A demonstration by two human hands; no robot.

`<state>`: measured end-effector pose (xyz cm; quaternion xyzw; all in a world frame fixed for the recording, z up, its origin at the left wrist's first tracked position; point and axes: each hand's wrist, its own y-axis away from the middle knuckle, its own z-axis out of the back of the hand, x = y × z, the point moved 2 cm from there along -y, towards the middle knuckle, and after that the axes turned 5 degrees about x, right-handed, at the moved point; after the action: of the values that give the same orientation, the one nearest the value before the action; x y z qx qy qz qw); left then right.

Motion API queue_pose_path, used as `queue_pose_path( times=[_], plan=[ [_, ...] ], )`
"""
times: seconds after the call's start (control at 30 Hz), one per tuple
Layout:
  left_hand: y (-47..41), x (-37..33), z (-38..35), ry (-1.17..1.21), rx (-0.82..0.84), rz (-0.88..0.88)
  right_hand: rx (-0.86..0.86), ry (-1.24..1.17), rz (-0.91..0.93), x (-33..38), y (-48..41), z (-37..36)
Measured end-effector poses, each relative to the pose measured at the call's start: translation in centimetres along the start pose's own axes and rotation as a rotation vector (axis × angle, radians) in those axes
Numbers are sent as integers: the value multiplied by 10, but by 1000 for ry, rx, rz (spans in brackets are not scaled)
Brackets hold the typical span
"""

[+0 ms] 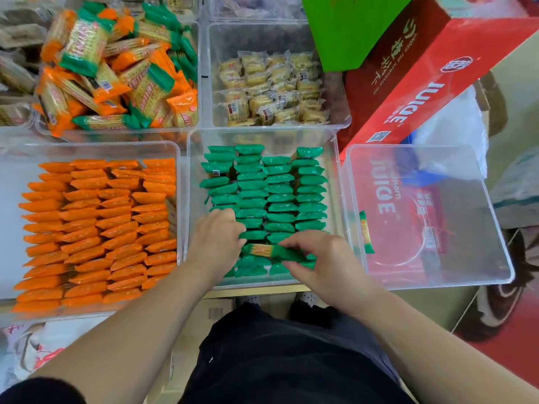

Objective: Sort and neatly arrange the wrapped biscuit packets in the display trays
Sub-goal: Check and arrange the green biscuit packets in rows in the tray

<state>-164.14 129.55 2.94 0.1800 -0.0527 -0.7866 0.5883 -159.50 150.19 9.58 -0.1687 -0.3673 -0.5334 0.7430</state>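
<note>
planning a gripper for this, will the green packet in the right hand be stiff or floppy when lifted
Probably stiff in the middle: the green packet stays straight in the right hand's pinch, and stacked biscuits show through its clear window. Its glossy film may be slippery. The biscuits could crack if squeezed hard.

Your trays stand on a tan ledge, which shows only as a strip under the green tray. From that tray, the orange tray is at nine o'clock, the near-empty tray at three, the pale tray at twelve, and the mixed tray at eleven.
</note>
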Motion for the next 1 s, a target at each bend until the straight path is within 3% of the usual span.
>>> queue_pose_path(
  times=[0.17, 0.6, 0.77, 0.9, 1.0],
  plan=[
    [3, 10, 9, 268, -132, 88, 62, 186, 166, -3, -13, -18],
    [63, 36, 74, 716, -370, 372, 234, 462, 189, -22, -59, -73],
    [95, 49, 67, 931, -398, 471, 448, 600, 143, -23, -65, -74],
    [113, 53, 62, 1035, -388, 531, 464, 824, 187, -15, -61, -65],
    [122, 50, 61, 1120, -365, 555, 479, 821, 175, -11, -56, -58]
  ],
)
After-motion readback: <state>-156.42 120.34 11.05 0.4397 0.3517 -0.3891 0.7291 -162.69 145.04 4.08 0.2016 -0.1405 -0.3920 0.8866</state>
